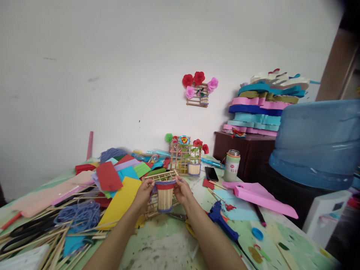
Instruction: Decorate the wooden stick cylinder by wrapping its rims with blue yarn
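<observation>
Between my hands is a small stick basket [165, 198], its pale sticks side by side, with a red band and purple-blue yarn along the top and bottom edges. My left hand [144, 190] is closed in a pinch at its upper left edge. At the upper right edge, my right hand [182, 190] pinches it between thumb and fingers. A stick lattice [165, 175] shows right behind the basket; whether they are joined I cannot tell. Just below lie scissors [178, 216], partly hidden by my right forearm.
Right of my arm lies a blue glue gun [223, 221] with its cord. Beyond are a phone [211, 173], a bottle [232, 167] and pink paper [263, 197]. Coloured paper [109, 176], yarn [78, 215] and loose sticks [56, 243] crowd the left. A flowered lattice [182, 159] leans behind.
</observation>
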A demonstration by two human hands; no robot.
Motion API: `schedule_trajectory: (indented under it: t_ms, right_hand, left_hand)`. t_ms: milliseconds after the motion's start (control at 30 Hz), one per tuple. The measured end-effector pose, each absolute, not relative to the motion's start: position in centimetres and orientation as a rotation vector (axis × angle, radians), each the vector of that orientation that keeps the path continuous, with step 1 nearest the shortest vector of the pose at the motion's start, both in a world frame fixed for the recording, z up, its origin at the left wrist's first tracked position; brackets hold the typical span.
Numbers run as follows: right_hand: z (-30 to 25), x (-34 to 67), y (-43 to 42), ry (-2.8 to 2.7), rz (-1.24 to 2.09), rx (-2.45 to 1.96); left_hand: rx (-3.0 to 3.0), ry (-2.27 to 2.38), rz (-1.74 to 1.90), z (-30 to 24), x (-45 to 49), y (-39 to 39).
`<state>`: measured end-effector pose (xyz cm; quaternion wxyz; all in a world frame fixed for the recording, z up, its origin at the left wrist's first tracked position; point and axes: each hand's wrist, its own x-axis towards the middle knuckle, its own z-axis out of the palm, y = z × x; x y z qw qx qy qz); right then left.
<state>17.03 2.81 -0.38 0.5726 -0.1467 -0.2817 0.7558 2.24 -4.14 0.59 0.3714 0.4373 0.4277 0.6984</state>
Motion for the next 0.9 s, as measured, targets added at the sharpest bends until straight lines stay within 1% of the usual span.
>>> schedule_trajectory:
  t_ms: [300,467,700,900]
  right_hand:
    - [-0.5,16.8,2.8,-0.638,1.832,-0.329]
    - [1.0,15.9,1.4,-0.665,1.858,-0.294]
    - [3.8,15.5,-1.0,-0.753,1.862,-0.244]
    - [4.7,15.6,-1.7,-0.809,1.845,-0.242]
  left_hand:
    - [0.940,0.966,1.691,-0.3,2.4,-4.3]
    - [0.907,0.882,1.614,-0.3,2.2,-4.6]
    - [0.843,0.788,1.576,1.5,3.2,-6.0]
    - [0.833,0.744,1.521,1.7,4.0,-6.1]
